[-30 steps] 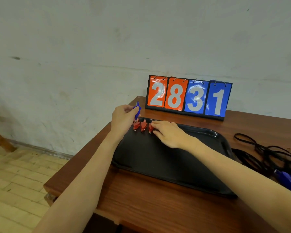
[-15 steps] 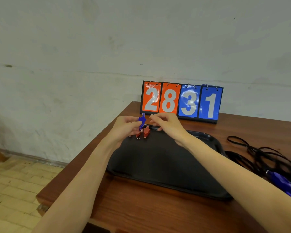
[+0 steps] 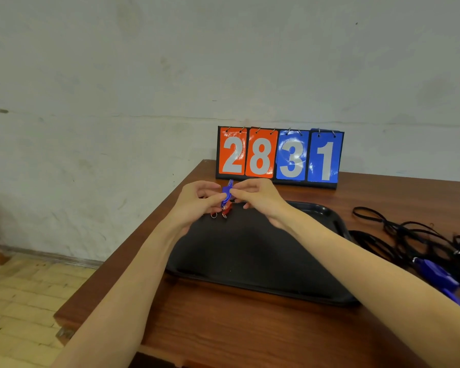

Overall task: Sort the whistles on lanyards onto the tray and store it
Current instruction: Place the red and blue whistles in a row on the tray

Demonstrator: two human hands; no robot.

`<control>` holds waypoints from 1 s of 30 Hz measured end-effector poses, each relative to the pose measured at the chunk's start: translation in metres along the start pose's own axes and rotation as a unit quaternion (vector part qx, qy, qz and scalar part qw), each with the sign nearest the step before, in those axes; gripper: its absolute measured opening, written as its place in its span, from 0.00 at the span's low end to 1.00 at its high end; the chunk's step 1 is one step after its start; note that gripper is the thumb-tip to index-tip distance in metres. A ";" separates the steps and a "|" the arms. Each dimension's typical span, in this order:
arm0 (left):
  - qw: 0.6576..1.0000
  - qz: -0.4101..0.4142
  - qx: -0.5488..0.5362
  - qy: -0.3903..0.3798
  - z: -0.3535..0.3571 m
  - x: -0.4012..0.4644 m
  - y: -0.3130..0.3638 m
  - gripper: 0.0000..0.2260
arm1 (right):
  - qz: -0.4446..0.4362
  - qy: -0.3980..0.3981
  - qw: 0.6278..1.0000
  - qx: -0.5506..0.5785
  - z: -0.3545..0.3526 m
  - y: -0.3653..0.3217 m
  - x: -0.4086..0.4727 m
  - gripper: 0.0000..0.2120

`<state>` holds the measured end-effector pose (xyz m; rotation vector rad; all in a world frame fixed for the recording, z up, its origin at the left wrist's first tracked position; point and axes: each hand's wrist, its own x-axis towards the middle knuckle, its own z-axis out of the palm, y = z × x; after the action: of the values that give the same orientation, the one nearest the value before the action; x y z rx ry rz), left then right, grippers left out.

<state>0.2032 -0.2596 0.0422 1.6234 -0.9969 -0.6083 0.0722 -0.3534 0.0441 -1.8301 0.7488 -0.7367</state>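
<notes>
A black tray lies on the brown table. Above its far left corner, my left hand and my right hand meet, both pinching a small blue whistle. Just below it, red whistles with metal rings sit on the tray, partly hidden by my fingers. To the right of the tray lies a tangle of black lanyards, and another blue whistle rests at its near edge.
A flip scoreboard reading 2831 stands at the back of the table against the wall. The table's left edge drops to a tiled floor. My forearms cross the tray's near half.
My right hand lifted off the red whistles on the tray and came up to the blue whistle held by my left hand. Both hands now hold it together.
</notes>
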 end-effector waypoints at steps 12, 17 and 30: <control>0.985 0.001 0.099 0.144 -0.002 0.015 -0.012 0.12 | 0.161 0.009 0.983 -0.091 -0.023 0.022 0.008 0.11; 0.984 -0.001 0.118 0.134 -0.001 0.016 -0.015 0.10 | 0.134 0.007 0.980 -0.145 -0.013 0.023 0.012 0.11; 0.933 0.087 0.322 0.134 0.000 0.016 -0.024 0.17 | -0.122 -0.138 0.863 -0.470 -0.018 0.020 -0.024 0.24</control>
<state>0.2186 -0.2713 0.0210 2.0842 -1.1855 0.0898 0.0401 -0.3520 0.0279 -2.8844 0.7471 -0.2192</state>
